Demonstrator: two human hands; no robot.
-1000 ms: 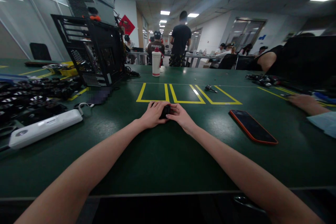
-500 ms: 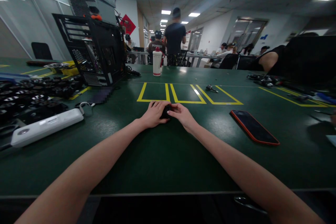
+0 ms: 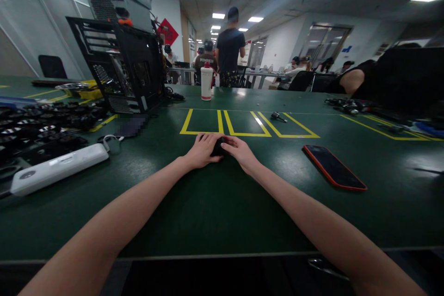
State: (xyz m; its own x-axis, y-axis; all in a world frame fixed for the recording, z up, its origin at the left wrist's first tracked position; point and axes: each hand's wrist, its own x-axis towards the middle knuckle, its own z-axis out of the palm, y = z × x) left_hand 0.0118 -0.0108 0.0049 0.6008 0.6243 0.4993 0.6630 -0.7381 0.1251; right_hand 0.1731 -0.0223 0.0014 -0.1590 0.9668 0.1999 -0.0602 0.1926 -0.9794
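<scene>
A small black object (image 3: 218,147) sits low over the green tabletop (image 3: 222,212), mostly covered by my fingers, so its kind does not show. Curved over its left side and top is my left hand (image 3: 204,149), closed on it with the thumb along the near edge. From the right, my right hand (image 3: 242,151) presses thumb and fingertips against the same object. Both hands are just in front of the yellow taped outlines (image 3: 201,133).
An orange-edged phone (image 3: 335,167) lies to the right, a white power strip (image 3: 60,169) to the left. Black computer fans (image 3: 38,115) and an open computer case (image 3: 121,64) stand at left. Beyond are a white cup (image 3: 206,84), a small metal part (image 3: 278,116) and several people.
My hands stay on the black object, with only a slight shift of the right fingers. The whole view has drifted a little. A hand at the far right edge has left view.
</scene>
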